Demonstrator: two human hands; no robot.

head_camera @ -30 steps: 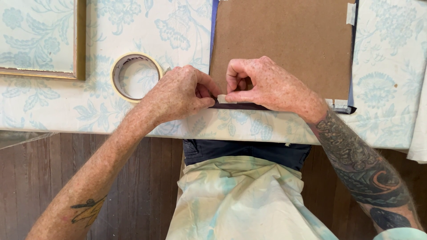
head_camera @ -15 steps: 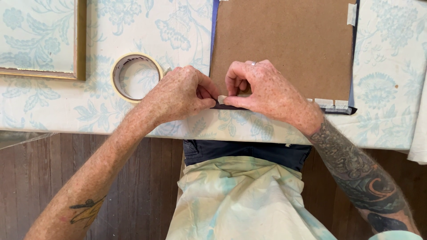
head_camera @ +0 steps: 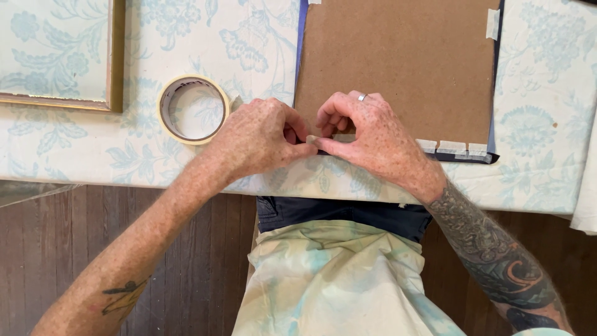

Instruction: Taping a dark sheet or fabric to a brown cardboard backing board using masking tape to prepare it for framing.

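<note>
A brown cardboard backing board (head_camera: 398,62) lies on a dark blue mat at the table's near edge. My left hand (head_camera: 258,137) and my right hand (head_camera: 373,137) meet at the board's lower left edge. Between thumb and fingers of both they pinch a small piece of pale masking tape (head_camera: 313,140). Short strips of the same tape (head_camera: 453,147) sit along the board's lower right edge, and another strip (head_camera: 492,23) is on its right side. A roll of masking tape (head_camera: 191,109) lies flat just left of my left hand.
A gold picture frame (head_camera: 117,56) lies at the far left on the pale floral tablecloth (head_camera: 547,124). The table's front edge runs just below my hands, with dark wooden floor (head_camera: 74,249) beneath. A white cloth hangs at the right edge.
My hands have stayed at the board's lower edge. My right fingers have curled slightly and shifted a little left over the tape piece.
</note>
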